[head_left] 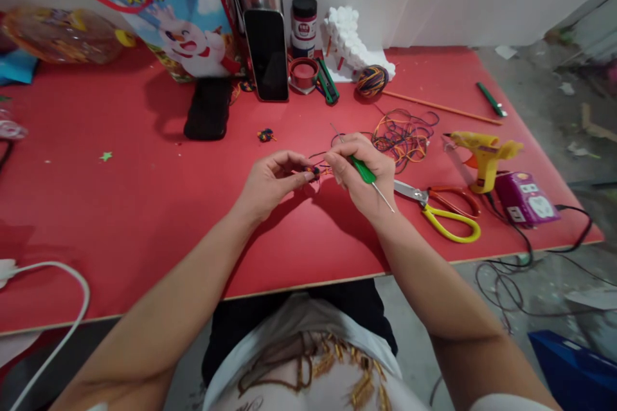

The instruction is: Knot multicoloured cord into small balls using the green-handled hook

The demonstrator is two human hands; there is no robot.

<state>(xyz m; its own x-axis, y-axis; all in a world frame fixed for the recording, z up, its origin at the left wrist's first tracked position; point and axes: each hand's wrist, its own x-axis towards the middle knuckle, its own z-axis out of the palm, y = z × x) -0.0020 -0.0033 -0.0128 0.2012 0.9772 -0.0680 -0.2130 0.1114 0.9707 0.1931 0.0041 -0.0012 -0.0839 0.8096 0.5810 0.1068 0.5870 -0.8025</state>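
Pinching the yarn piece (pixel 312 173) between thumb and finger, the left hand (pixel 270 182) is holding it over the table (pixel 144 218), just left of the right hand (pixel 355 187). The right hand's fingers are gripping the green tool (pixel 365 171). Loose yarn (pixel 403 146) is lying tangled beyond, scissors (pixel 424 197) are resting near the right wrist, and 1 yarn ball (pixel 371 81) is sitting farther back.

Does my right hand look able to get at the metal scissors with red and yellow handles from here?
Probably yes: your right hand is beside the scissors, which lie mostly uncovered on the red tabletop, though it holds a slim green-handled metal tool.
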